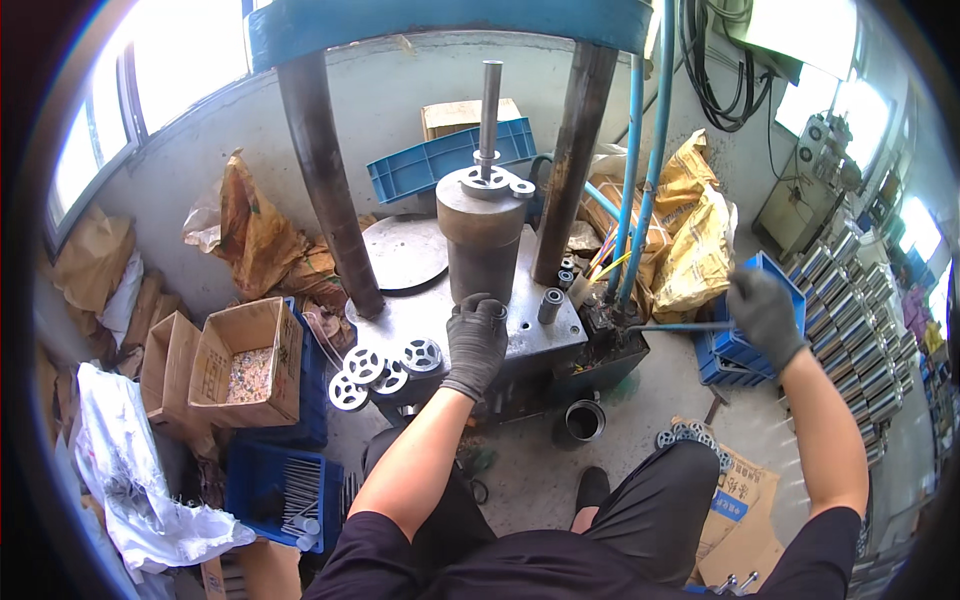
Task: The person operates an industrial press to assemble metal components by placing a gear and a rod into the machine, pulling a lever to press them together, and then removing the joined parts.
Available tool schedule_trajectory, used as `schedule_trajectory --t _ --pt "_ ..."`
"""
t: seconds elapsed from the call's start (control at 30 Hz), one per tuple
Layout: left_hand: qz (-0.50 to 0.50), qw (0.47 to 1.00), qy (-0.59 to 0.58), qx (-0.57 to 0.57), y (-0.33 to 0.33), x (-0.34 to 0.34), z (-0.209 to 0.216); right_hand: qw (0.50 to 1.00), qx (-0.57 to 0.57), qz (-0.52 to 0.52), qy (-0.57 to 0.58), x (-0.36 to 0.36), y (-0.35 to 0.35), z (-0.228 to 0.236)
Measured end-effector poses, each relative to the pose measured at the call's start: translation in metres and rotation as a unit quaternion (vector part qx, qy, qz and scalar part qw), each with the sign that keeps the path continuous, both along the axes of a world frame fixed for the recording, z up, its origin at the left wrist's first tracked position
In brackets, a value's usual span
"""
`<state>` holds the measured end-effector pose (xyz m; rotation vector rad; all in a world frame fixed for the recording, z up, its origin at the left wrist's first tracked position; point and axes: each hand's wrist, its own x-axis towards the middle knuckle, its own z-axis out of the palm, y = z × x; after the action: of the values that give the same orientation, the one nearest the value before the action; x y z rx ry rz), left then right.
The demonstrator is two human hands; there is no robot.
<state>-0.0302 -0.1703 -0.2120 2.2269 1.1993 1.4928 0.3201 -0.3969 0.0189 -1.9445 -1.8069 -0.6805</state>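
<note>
flattened cardboard sheet [765, 540], lower right: dark printed characters, too small to read; blue label [729, 505] on it, pale marks, illegible. open carton [262, 412], left: faint dark print, illegible.

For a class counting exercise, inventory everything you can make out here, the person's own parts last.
beam: one, blue, top
columns: two, dark, beneath beam
bench: one, grey metal, centre
cylinder: one, brownish grey, on bench
rod: one, silver, upright above cylinder
loose spoked discs: at least four, silver, bench's left corner
shallow crate: one, blue, behind cylinder
pipes: two, blue, right column
lever: one, bluish, right of bench
open cartons: two, brown, left
white sack: one, white, lower left
yellow sacks: several, behind pipes
tubes: many, silver, far right
pot: one, dark, floor
left hand: one, dark-gloved, bench front
right hand: one, dark-gloved, lever's outer end
forearms: two, bare, below hands
</note>
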Motion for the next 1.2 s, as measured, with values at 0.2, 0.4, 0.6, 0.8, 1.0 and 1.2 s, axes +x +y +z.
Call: schedule_trajectory --t 0.2,0.4,0.6,0.8,1.0,1.2 --pt "-0.040 0.998 0.044 -0.004 0.001 -0.006 0.000 0.978 -0.062 0.166 -0.107 -0.061 -0.089 -0.035" --pt "-0.054 0.998 0.004 0.037 -0.009 -0.012 0.014 0.954 0.010 0.299 0.005 -0.129 -0.062 -0.060" --pt "-0.245 0.957 -0.120 -0.101 -0.048 -0.007 -0.017 0.900 0.007 0.326 0.290 -0.167 0.023 -0.136" --pt "-0.369 0.857 -0.178 -0.313 -0.090 -0.012 0.004 0.890 -0.031 0.299 0.341 -0.183 0.033 -0.168" --pt "-0.401 0.778 -0.230 -0.424 -0.091 -0.016 0.005 0.888 -0.041 0.325 0.323 -0.187 0.041 -0.167" --pt "-0.419 0.785 -0.192 -0.415 -0.094 -0.022 0.037 0.878 -0.031 0.332 0.344 -0.175 0.037 -0.165"
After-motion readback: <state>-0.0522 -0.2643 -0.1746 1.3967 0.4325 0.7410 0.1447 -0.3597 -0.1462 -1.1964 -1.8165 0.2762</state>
